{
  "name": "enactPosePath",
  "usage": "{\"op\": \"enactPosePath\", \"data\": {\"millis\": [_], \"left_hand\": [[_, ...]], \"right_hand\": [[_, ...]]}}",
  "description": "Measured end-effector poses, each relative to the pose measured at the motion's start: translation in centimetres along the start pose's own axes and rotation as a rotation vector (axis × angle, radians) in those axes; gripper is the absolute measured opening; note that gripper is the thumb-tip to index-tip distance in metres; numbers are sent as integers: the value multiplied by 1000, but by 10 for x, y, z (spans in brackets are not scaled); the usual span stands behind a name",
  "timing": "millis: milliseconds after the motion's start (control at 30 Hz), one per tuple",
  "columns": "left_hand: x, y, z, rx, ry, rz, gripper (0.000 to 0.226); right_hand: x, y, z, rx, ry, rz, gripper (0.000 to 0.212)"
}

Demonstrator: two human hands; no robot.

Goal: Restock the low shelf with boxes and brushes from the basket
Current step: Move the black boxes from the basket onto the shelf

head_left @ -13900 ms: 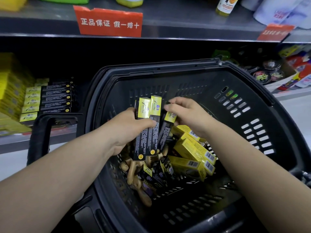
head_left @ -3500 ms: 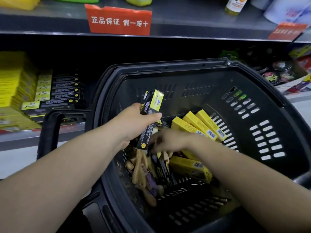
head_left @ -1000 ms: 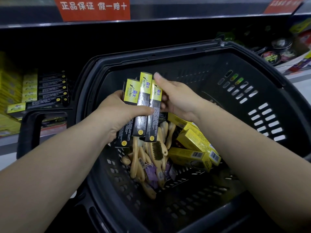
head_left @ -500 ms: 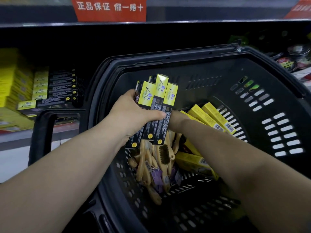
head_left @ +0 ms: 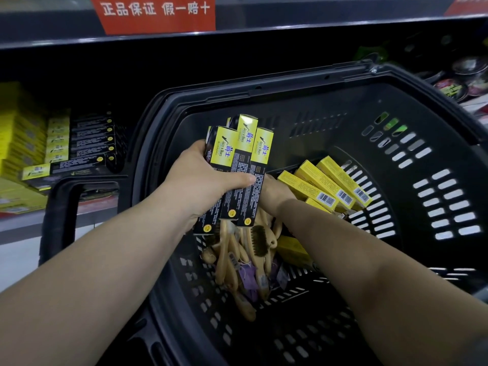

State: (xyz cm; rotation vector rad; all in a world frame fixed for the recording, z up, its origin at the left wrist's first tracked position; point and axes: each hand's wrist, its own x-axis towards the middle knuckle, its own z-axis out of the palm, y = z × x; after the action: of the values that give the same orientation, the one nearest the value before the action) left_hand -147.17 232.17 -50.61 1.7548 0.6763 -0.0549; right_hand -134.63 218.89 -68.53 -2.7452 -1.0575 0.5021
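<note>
My left hand (head_left: 204,182) grips a fanned bundle of black-and-yellow boxes (head_left: 244,165) upright over the black basket (head_left: 343,83). My right hand (head_left: 274,190) reaches down behind that bundle; its fingers are hidden by the boxes, so I cannot see whether it holds anything. Wooden brushes (head_left: 253,249) lie heaped on the basket floor below. Several yellow boxes (head_left: 324,186) lean against the basket's right wall. On the low shelf (head_left: 23,220) at the left stand stacked black-and-yellow boxes (head_left: 81,143) of the same kind.
Yellow cartons (head_left: 18,138) fill the shelf's far left. The basket's black handle (head_left: 60,215) stands between me and the shelf. A red sign (head_left: 155,11) hangs on the shelf above. Round tins (head_left: 459,83) sit at the far right.
My right hand has left the side of the bundle and gone down behind it into the basket. The left hand keeps the boxes, now a bit lower.
</note>
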Motion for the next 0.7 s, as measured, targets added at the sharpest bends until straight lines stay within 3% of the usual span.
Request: {"op": "enactPosePath", "data": {"millis": [133,233,333,500,667,700], "left_hand": [[1,-1,0,-6,-3,-2,50],[3,-2,0,-15,-14,5,47],[4,-2,2,-46,-13,16,45],[-1,4,3,-165,-40,-32,61],[-13,18,-1,-303,0,-11,95],[-19,20,-3,-336,1,-13,96]], "right_hand": [[-3,-2,-5,-70,17,-79,38],[-5,0,-27,-75,-52,-14,28],[-12,1,-75,265,-3,84,38],[-53,-21,-160,950,159,206,14],[-82,-65,-192,1258,252,227,23],[-85,-76,-196,1315,230,256,35]]}}
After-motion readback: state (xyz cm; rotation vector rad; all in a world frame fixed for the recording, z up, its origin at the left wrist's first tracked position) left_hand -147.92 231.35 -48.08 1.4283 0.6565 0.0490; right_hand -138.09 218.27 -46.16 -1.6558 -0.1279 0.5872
